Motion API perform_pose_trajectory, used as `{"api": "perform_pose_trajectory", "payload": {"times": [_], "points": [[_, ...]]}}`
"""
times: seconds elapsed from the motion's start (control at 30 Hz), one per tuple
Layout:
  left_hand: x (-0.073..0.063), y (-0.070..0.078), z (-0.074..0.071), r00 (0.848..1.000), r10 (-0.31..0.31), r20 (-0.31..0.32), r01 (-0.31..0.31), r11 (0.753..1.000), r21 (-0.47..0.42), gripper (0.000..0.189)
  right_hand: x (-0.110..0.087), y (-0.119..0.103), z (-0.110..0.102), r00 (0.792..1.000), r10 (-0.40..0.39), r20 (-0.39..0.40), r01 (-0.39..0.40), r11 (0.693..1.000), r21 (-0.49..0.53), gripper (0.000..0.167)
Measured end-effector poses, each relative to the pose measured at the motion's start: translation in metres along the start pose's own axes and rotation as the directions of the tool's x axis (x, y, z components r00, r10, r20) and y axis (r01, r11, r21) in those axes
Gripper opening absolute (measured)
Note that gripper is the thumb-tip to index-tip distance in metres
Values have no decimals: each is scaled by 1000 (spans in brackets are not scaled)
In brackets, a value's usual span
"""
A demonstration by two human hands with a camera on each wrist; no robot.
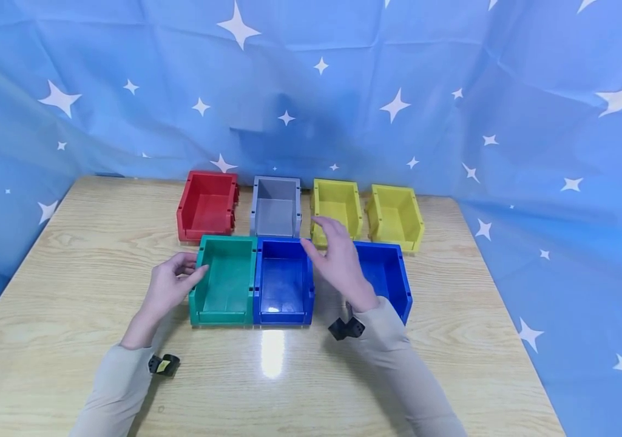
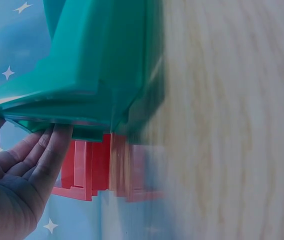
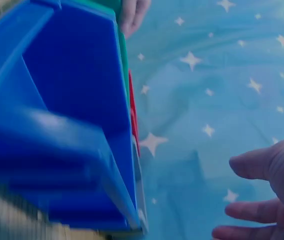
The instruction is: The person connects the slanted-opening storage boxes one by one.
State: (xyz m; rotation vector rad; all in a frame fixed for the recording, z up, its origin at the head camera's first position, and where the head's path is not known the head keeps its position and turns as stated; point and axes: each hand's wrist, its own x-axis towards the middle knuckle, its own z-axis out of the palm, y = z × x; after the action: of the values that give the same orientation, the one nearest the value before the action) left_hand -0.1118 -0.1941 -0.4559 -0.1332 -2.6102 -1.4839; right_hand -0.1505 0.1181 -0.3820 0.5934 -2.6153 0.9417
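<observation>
My left hand (image 1: 170, 284) grips the left wall of a green plastic bin (image 1: 227, 273), thumb over the rim and fingers along the outside. In the left wrist view the fingers (image 2: 54, 150) touch the underside of the green wall's lip. Right beside the green bin, side against side, stands a blue bin (image 1: 283, 282). My right hand (image 1: 340, 258) is raised near this blue bin's right wall, fingers apart and holding nothing. Partly behind the right forearm is a second blue bin (image 1: 389, 273), set at a slight angle.
Behind these bins stand a red bin (image 1: 209, 206), a grey bin (image 1: 276, 209), a yellow bin (image 1: 338, 203) and another yellow bin (image 1: 396, 215). All are on a wooden table (image 1: 223, 382), with a blue star-patterned cloth (image 1: 311, 85) hanging behind it.
</observation>
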Motion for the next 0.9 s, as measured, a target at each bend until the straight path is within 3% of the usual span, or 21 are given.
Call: {"api": "perform_pose_trajectory", "payload": {"times": [0.5, 0.9], "points": [[0, 0, 0, 1000, 10, -7, -10, 1000, 8, 30, -16, 37, -38, 992, 87, -93, -81, 994, 73, 43], [-1, 0, 0, 1000, -3, -5, 3, 1000, 16, 31, -40, 73, -68, 957, 272, -97, -267, 962, 56, 44]]}}
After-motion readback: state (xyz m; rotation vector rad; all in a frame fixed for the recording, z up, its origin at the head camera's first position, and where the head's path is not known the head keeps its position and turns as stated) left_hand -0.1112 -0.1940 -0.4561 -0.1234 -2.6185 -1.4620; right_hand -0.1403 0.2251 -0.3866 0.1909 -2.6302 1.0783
